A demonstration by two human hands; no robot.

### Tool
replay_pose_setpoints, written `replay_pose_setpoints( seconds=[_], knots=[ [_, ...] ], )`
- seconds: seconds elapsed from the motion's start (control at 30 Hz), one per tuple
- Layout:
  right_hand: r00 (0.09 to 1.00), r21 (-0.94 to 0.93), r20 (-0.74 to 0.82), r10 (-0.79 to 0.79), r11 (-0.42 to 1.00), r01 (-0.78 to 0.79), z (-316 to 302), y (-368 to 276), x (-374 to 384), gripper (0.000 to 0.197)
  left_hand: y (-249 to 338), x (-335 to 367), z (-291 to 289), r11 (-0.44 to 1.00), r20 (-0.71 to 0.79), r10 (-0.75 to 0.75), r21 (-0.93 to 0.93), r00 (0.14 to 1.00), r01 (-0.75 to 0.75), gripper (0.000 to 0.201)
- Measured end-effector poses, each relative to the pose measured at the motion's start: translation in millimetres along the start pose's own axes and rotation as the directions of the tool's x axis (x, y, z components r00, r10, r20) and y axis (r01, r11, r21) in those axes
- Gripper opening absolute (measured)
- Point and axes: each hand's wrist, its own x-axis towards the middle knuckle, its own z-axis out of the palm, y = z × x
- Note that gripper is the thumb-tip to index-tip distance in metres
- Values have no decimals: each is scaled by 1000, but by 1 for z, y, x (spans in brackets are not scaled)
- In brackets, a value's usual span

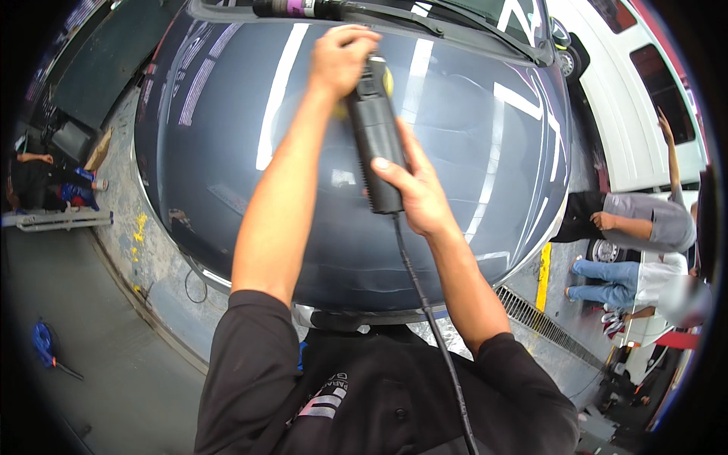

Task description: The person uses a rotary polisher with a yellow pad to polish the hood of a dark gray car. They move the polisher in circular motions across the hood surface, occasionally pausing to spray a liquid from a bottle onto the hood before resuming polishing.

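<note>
A black corded polisher [377,136] lies along the glossy dark grey car hood [227,152], its head toward the windshield. My left hand [339,59] is wrapped over the polisher's front end. Farther back, my right hand [417,182] grips the body near its rear, thumb on top. A sliver of yellow pad [388,80] shows beside the head; most of it is hidden under the tool and my left hand. The black power cord [425,303] runs from the rear end down across my right side.
A dark bottle with a purple label [296,7] rests by the wipers at the windshield base. Two people [644,220] stand at the right near a white van [629,91]. Someone sits [57,182] at far left. A floor grate [546,326] and a blue coiled item [45,345] are on the floor.
</note>
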Motion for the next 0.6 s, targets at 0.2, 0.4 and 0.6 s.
replay_pose_setpoints(
  seconds=[0.2,0.4,0.6],
  knots=[
    [989,-101,145,-32,994,47,44,-18,41,110,-26,17,-77,994,-103,-50,-99,993,40,27],
    [989,-117,111,-94,987,107,32,-16,89,99,-46,61,-63,980,-85,-38,-196,996,20,29],
    [996,-40,3,-94,995,94,-16,-22,84,102,-33,81,5,987,31,14,-158,999,-9,28]
  ],
)
